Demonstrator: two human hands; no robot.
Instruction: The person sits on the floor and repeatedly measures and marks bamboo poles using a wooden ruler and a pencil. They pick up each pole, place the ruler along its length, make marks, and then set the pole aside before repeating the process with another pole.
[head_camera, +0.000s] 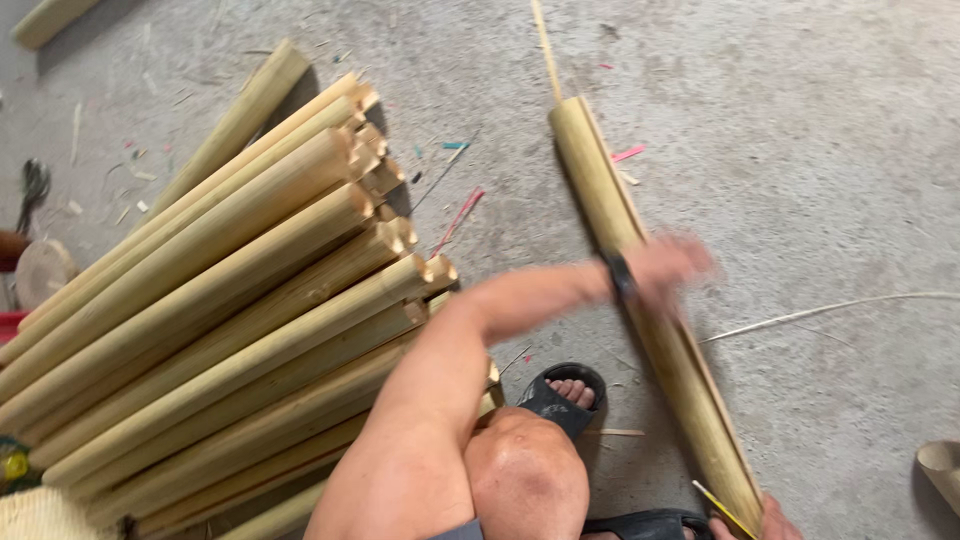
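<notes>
We see the left hand (668, 268) — blurred, grip unreadable — laid across a split bamboo pole (650, 300) angled over the concrete floor (820, 150), its near end steadied by the right hand (770, 520), beside the pole stack (220, 300).

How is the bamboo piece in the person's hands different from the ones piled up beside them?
The held bamboo piece lies alone on the concrete floor, gripped by the left hand; the stacked bamboo poles lie untouched, many packed together. The held piece looks split open lengthwise; the stacked poles look whole. Both are pale yellow-green.
</notes>
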